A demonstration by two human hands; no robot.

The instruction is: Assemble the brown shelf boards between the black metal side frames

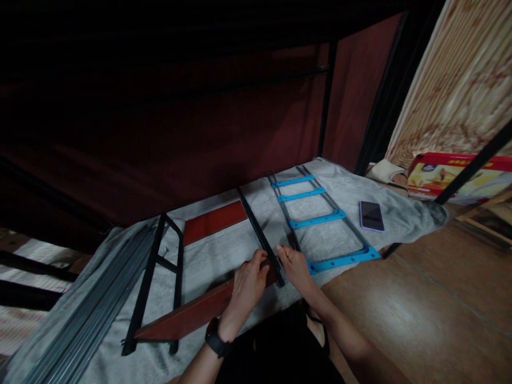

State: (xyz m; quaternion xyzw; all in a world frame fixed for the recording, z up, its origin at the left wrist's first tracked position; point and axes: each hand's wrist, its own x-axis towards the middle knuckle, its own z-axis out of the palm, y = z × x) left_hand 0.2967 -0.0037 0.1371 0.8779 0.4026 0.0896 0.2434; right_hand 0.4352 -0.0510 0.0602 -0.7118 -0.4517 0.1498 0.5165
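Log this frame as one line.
left hand: on black bar end | right hand: touching black bar | beneath: red-brown board | beside: blue-rung frame, phone

Black watch (pixel 217 340) behind the left hand (pixel 248 285), black top (pixel 280 346).

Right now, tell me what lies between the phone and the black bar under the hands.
In the head view, the metal frame with blue rungs lies between the phone and the black bar, flat on the grey blanket.

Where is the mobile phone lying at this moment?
In the head view, the phone lies flat on the right part of the grey blanket, just right of the blue-runged frame and left of the red box.
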